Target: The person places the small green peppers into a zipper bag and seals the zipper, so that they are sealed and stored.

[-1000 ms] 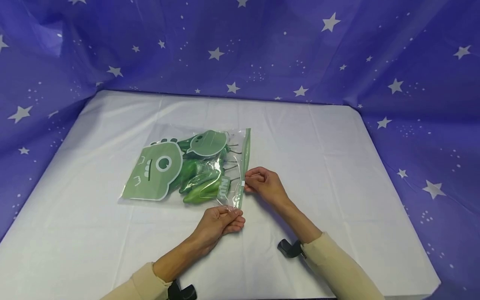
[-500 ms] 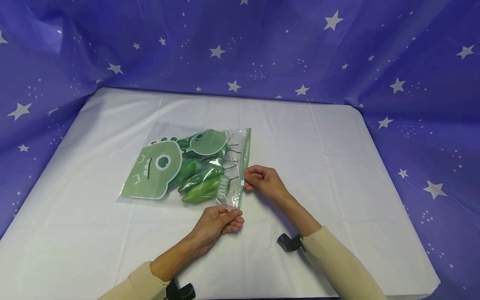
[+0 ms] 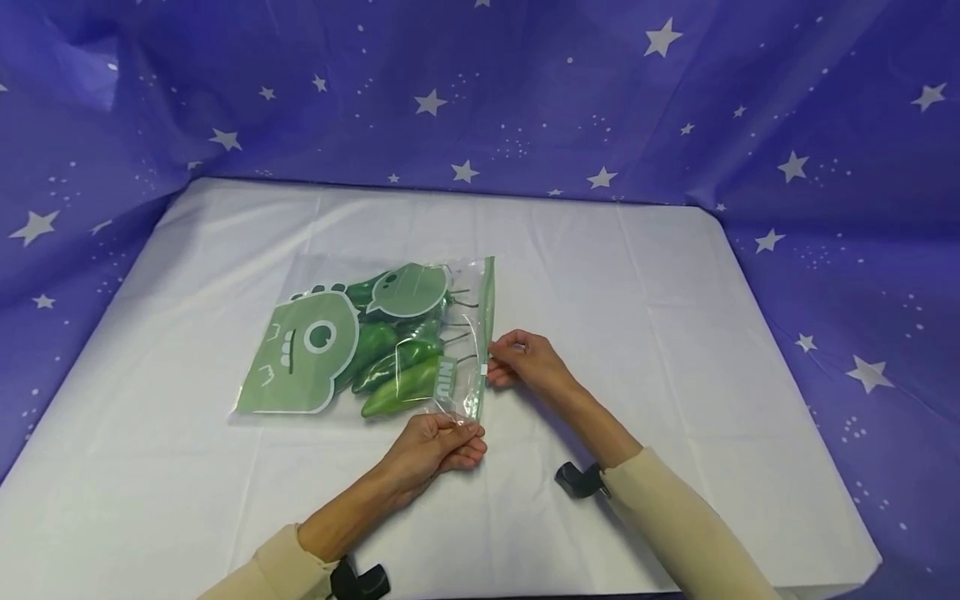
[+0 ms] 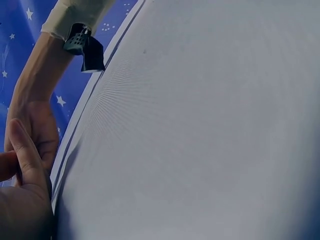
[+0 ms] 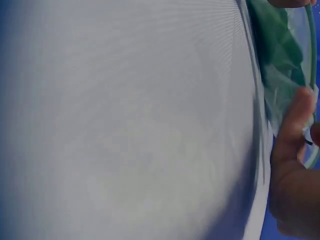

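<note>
A clear zip bag (image 3: pixel 307 375) with a green cartoon monster print lies on its side, its top edge facing right. Through the plastic show several green peppers (image 3: pixel 401 392) with thin stems. My left hand (image 3: pixel 431 454) pinches the bag's near corner at the end of the green zip strip (image 3: pixel 487 304). The fingers of my right hand (image 3: pixel 531 365) pinch the strip at the small white slider (image 3: pixel 483 369). In the right wrist view, the thumb of the right hand (image 5: pixel 295 165) lies against the strip. The left wrist view shows the left hand (image 4: pixel 27 200) but not the bag.
A white cloth (image 3: pixel 637 358) covers the table under the bag. Purple star-printed sheeting (image 3: pixel 525 100) hangs behind and at both sides. Black wrist mounts (image 3: pixel 581 481) sit at both cuffs.
The bag's closed left end has swung slightly toward me, and the far end of the strip has shifted a little left. Both hands keep nearly the same places and grips.
</note>
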`<state>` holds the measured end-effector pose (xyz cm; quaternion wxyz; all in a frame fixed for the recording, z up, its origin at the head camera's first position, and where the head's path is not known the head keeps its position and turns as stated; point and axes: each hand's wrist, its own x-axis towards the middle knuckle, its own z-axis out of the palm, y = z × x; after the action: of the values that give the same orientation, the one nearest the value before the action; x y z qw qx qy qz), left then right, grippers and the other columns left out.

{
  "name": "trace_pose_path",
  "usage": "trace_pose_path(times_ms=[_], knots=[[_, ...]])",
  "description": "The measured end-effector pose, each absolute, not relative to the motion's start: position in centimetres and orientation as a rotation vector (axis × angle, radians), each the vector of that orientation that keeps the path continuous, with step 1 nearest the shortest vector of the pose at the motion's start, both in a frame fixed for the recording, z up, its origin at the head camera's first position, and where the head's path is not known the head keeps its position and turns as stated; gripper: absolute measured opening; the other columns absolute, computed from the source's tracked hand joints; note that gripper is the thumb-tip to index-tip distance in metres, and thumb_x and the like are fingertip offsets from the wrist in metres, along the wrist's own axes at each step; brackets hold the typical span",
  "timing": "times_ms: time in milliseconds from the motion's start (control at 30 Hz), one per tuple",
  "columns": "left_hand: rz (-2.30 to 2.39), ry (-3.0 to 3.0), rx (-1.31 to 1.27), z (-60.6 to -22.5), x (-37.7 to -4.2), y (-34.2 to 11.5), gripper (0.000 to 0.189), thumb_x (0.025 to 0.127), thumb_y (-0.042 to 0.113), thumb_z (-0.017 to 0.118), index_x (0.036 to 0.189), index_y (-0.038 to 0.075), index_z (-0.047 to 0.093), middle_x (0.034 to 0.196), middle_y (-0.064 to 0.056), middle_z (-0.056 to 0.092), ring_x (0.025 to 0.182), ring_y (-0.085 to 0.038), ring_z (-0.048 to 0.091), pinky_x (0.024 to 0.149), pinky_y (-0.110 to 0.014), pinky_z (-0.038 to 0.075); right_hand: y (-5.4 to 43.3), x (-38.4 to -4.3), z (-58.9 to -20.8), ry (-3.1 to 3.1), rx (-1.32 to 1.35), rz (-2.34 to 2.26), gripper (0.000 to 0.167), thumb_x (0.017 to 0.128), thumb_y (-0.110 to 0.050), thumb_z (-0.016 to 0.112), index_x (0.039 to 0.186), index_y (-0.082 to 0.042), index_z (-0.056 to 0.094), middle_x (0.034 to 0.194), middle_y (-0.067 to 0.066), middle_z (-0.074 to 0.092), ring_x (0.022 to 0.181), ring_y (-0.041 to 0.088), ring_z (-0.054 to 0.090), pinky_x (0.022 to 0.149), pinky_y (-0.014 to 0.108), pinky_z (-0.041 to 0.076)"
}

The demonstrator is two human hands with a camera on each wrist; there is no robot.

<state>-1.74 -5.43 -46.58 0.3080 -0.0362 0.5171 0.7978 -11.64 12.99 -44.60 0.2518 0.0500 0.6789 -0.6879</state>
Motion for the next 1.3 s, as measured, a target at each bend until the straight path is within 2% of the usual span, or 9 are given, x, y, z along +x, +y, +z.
trace_pose_path(times_ms=[133, 333, 667, 967, 1300], knots=[[2.105, 1.386, -0.101, -46.5, -1.8, -5.4, 0.036, 0.095, 0.009, 0.056, 0.113, -0.023, 0.050, 0.081, -0.007, 0.067, 0.073, -0.009, 0.066, 0.067, -0.021, 0.052, 13.3, -10.6, -44.2, 1.820, 0.039, -1.732, 0.029, 0.094, -0.020, 0.060, 0.104, 0.007, 0.054, 0.076, 0.012, 0.067, 0.063, 0.016, 0.066, 0.060, 0.027, 0.054], [2.090, 1.420, -0.117, -46.4, -1.7, -5.2, 0.034, 0.094, 0.009, 0.057, 0.110, -0.021, 0.052, 0.080, -0.007, 0.067, 0.072, -0.010, 0.066, 0.066, -0.021, 0.053, 13.2, -10.0, -44.4, 1.940, -0.094, -1.692, 0.019, 0.090, -0.015, 0.065, 0.090, 0.004, 0.064, 0.074, 0.011, 0.067, 0.061, 0.015, 0.063, 0.059, 0.027, 0.053], [2.060, 1.394, -0.104, -46.7, -0.5, -5.1, 0.030, 0.091, 0.009, 0.062, 0.103, -0.019, 0.057, 0.076, -0.007, 0.067, 0.068, -0.010, 0.066, 0.063, -0.021, 0.053, 13.4, -12.0, -44.5, 2.100, 0.058, -1.779, 0.023, 0.092, -0.019, 0.064, 0.092, 0.004, 0.061, 0.068, 0.007, 0.062, 0.058, 0.015, 0.059, 0.057, 0.026, 0.050], [2.019, 1.409, -0.077, -46.5, 0.4, -5.0, 0.030, 0.088, 0.009, 0.064, 0.097, -0.020, 0.059, 0.074, -0.009, 0.067, 0.062, -0.009, 0.065, 0.061, -0.022, 0.053, 14.0, -14.8, -44.1, 2.146, 0.141, -1.809, 0.023, 0.095, -0.017, 0.059, 0.100, 0.005, 0.061, 0.068, 0.005, 0.061, 0.057, 0.014, 0.057, 0.056, 0.025, 0.049], [1.993, 1.378, -0.030, -46.3, 1.4, -4.7, 0.027, 0.089, 0.008, 0.064, 0.097, -0.018, 0.061, 0.074, -0.010, 0.069, 0.064, -0.011, 0.066, 0.059, -0.022, 0.053, 14.6, -17.6, -43.9, 2.213, 0.249, -1.872, 0.029, 0.095, -0.022, 0.059, 0.103, 0.005, 0.060, 0.071, 0.004, 0.059, 0.057, 0.011, 0.056, 0.057, 0.025, 0.049]])
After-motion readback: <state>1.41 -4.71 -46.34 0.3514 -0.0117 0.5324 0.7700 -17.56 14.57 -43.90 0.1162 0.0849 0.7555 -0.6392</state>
